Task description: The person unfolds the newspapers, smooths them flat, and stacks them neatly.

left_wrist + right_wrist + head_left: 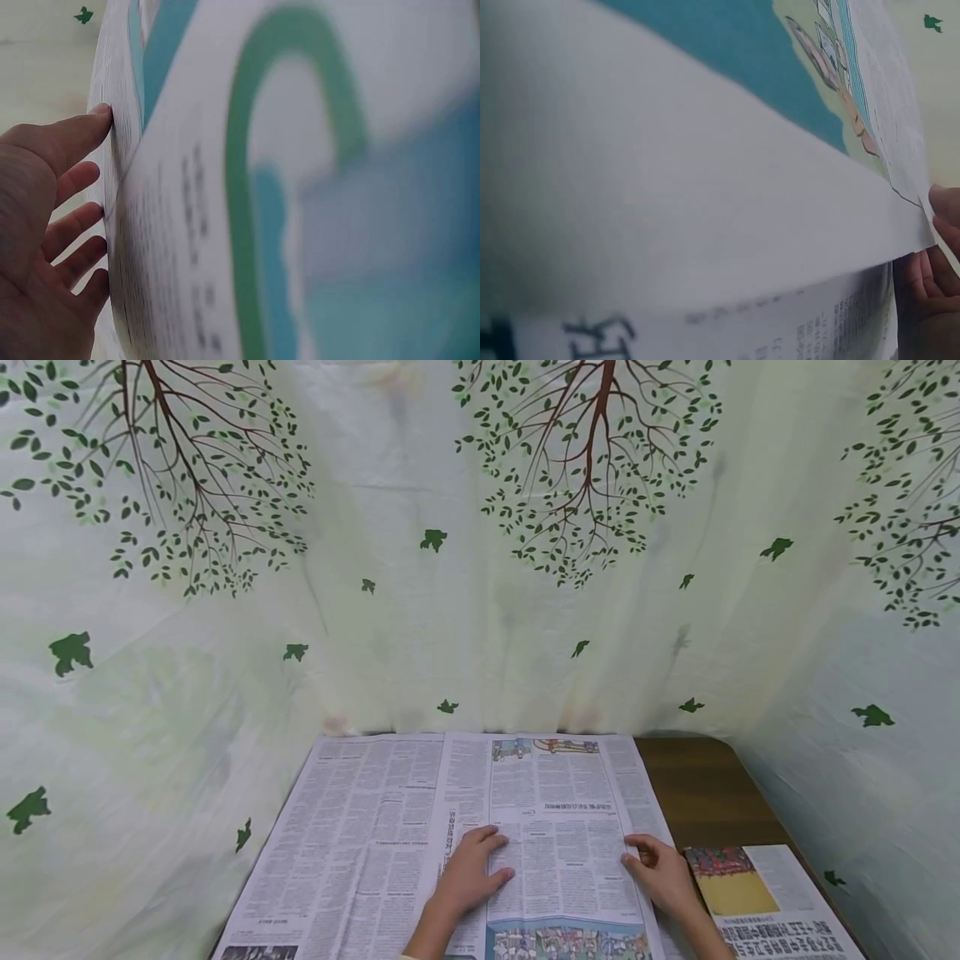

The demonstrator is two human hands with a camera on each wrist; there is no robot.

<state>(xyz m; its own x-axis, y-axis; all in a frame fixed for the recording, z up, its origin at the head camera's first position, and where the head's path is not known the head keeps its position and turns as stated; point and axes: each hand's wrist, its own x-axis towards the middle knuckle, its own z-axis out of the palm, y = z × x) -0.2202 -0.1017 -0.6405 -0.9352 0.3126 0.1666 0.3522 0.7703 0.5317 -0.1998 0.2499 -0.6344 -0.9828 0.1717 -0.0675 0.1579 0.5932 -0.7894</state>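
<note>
A printed newspaper sheet (pixel 558 852) with drawings along its top and bottom lies over other spread newspaper pages. My left hand (pixel 472 872) rests on the left part of this sheet, its fingers loosely bent. In the left wrist view, the thumb and fingertips of the left hand (pixel 56 187) touch the page. At the sheet's right edge, my right hand (pixel 663 877) pinches the paper between thumb and forefinger. The right wrist view shows the right hand (pixel 934 262) at the paper's corner, with the page edge lifted a little; part of that hand is cut off.
More newspaper pages (pixel 375 827) cover the left side of the table. Brown tabletop (pixel 701 789) shows at the back right. A separate folded newspaper (pixel 780 893) with a colour picture lies at the right edge. A leaf-patterned cloth (pixel 510 635) hangs behind and at both sides.
</note>
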